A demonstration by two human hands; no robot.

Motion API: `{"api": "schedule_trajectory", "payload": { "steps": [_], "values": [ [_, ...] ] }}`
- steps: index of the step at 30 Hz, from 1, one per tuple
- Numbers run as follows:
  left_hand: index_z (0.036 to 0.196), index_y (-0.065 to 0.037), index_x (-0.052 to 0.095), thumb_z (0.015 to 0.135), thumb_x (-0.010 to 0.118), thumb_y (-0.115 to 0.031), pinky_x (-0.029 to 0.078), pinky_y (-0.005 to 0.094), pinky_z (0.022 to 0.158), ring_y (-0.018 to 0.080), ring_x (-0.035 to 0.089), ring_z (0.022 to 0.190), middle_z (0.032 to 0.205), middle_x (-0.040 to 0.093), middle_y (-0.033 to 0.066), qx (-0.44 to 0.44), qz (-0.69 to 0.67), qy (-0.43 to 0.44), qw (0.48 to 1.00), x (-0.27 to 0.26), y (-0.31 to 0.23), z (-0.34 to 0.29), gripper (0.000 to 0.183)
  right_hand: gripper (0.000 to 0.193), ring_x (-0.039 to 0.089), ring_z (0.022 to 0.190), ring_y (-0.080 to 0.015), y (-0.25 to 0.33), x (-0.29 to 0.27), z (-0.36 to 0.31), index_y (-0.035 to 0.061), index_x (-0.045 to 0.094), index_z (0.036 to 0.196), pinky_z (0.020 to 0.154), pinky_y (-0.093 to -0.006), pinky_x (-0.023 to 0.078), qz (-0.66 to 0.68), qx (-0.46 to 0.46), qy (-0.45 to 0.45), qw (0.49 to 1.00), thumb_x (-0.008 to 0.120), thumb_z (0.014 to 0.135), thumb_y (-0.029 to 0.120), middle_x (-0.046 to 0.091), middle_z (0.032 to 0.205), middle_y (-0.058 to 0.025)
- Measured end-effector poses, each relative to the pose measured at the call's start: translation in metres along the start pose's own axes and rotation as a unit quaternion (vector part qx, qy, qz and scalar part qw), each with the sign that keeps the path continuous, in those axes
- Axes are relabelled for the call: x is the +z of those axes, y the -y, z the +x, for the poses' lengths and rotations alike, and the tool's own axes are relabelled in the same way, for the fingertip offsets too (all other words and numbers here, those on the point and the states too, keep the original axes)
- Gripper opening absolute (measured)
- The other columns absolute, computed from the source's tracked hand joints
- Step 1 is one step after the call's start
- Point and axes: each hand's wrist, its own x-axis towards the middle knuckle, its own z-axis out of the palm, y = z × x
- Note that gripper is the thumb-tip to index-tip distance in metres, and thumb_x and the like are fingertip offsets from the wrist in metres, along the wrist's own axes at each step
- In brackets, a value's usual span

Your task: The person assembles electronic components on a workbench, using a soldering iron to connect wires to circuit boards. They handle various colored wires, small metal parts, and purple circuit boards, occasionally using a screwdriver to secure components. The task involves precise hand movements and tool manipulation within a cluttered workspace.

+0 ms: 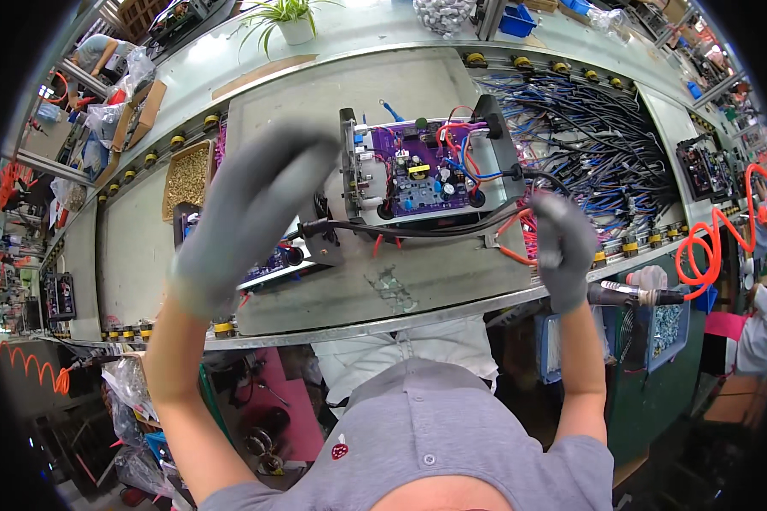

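Note:
A metal chassis with a purple circuit board [422, 175] sits in front of me on the bench, with red and blue wires on its right side. From that side a thick black cable [418, 230] loops out and runs back leftward along the chassis front. My right hand [564, 251], in a grey glove, is closed around the cable at its right bend. My left hand [251, 200], also gloved, is smeared by motion near the left end panel [348, 162]; its fingers cannot be read. Orange-handled pliers [513, 247] lie just left of my right hand.
Partly beneath my left hand is a second purple-board unit [273, 264]. A tray of brass-coloured parts [189, 177] stands at left. Bundled cables [596, 145] fill the right side. An orange coiled air hose [699, 255] hangs by a power screwdriver [626, 295] at the bench's right edge.

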Motion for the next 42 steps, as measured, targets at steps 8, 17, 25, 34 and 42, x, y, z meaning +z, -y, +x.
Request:
{"api": "schedule_trajectory", "payload": {
  "steps": [8, 17, 25, 34, 42],
  "values": [
    [0.109, 0.003, 0.065, 0.091, 0.057, 0.0, 0.051, 0.0323, 0.087, 0.0189, 0.065, 0.092, 0.099, 0.069, 0.0102, -0.097, 0.208, -0.323, 0.918, -0.019, 0.095, -0.18, 0.02, 0.048, 0.065, 0.092, -0.0364, -0.003, 0.027, -0.092, 0.0019, 0.058, 0.124, 0.076, -0.0412, 0.053, -0.037, 0.172, 0.127, 0.976, 0.074, 0.08, 0.011, 0.064, 0.104, -0.0178],
    [0.134, 0.001, 0.053, 0.08, 0.062, 0.001, 0.049, 0.0288, 0.075, 0.0154, 0.061, 0.09, 0.116, 0.064, 0.008, -0.208, 0.055, -0.242, 0.946, -0.013, 0.279, -0.213, 0.055, 0.061, 0.065, 0.081, -0.0407, -0.02, 0.084, -0.052, 0.0031, 0.046, 0.121, 0.068, -0.0485, 0.052, -0.088, 0.27, 0.118, 0.952, 0.078, 0.072, 0.017, 0.064, 0.091, -0.0186],
    [0.124, -0.004, 0.057, 0.087, 0.066, -0.004, 0.053, 0.0334, 0.072, 0.0176, 0.062, 0.083, 0.106, 0.063, 0.0071, -0.259, -0.095, -0.362, 0.89, -0.01, 0.346, -0.209, 0.038, 0.044, 0.064, 0.067, -0.0417, -0.027, 0.096, -0.056, 0.0032, 0.045, 0.115, 0.058, -0.0497, 0.049, -0.167, 0.238, 0.07, 0.954, 0.07, 0.08, 0.013, 0.063, 0.074, -0.0155],
    [0.102, 0.002, 0.068, 0.084, 0.065, -0.02, 0.051, 0.034, 0.06, 0.017, 0.065, 0.066, 0.077, 0.069, 0.0077, -0.337, 0.012, -0.177, 0.925, -0.088, 0.233, -0.107, 0.028, 0.055, 0.069, 0.092, -0.043, -0.056, 0.094, 0.089, -0.0047, 0.045, 0.125, 0.078, -0.0512, 0.055, -0.268, 0.265, 0.296, 0.878, 0.065, 0.084, 0.026, 0.07, 0.095, -0.025],
    [0.08, 0.001, 0.064, 0.093, 0.055, -0.047, 0.047, 0.0375, 0.046, 0.0202, 0.059, 0.047, 0.059, 0.059, 0.0071, -0.337, 0.108, -0.207, 0.912, -0.103, 0.216, -0.031, 0.051, 0.053, 0.066, 0.11, -0.0392, -0.085, 0.144, 0.189, -0.0003, 0.055, 0.126, 0.092, -0.0471, 0.053, -0.272, 0.294, 0.359, 0.843, 0.061, 0.086, 0.033, 0.067, 0.117, -0.0259]
  ]
}}
